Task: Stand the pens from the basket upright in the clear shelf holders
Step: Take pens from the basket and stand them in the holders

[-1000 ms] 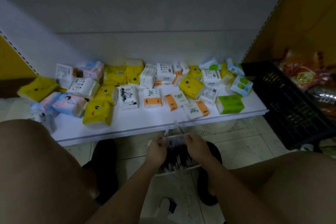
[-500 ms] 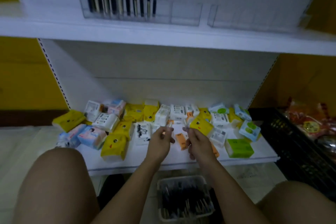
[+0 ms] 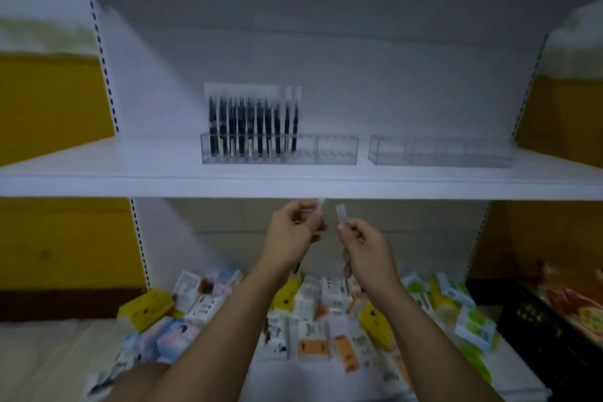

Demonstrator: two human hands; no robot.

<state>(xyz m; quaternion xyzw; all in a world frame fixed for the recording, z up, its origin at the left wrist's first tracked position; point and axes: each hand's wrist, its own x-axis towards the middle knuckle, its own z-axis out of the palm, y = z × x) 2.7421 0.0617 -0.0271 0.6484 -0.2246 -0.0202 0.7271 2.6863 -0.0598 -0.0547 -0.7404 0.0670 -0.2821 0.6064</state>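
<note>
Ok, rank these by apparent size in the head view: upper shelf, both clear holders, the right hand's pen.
1. Upper shelf, spanning the frame.
2. Left clear holder and right clear holder: about alike, so not ranked.
3. Pen pinched in the right hand: smallest, though nearer the camera.

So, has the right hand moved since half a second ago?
Yes. The right hand, pinching a pen, has risen: it was over the tissue packs and is now just below the front edge of the upper shelf.

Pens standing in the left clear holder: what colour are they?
The pens are mostly black with pale, clear-looking caps; the head view shows them best.
</note>
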